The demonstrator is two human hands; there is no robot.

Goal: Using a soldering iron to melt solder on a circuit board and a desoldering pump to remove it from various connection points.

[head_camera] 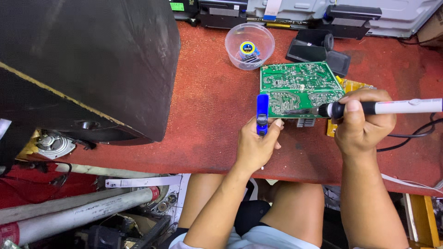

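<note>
Red felt covers our bench (207, 115), with one big black speaker cabinet (83, 60) at nine o'clock. One green circuit board (299, 89) lies at centre, solder side up; we judge soldering is in hand, calling for a steady tip. One clear tub (249, 45) sits at twelve. Our right hand (364, 121) clenches one soldering iron (397, 107); our left hand (258, 145) grasps one blue tool (262, 113) touching the board's edge.

Right hand (362, 121) grips a white soldering iron (392, 107) by its black collar, tip resting on the near edge of the green circuit board (297, 87). Left hand (256, 145) clasps a blue desoldering pump (262, 114) upright, just left of that tip, against the board's corner. Beyond both grips, a clear plastic bowl (249, 45) sits on the red mat (207, 101).
</note>
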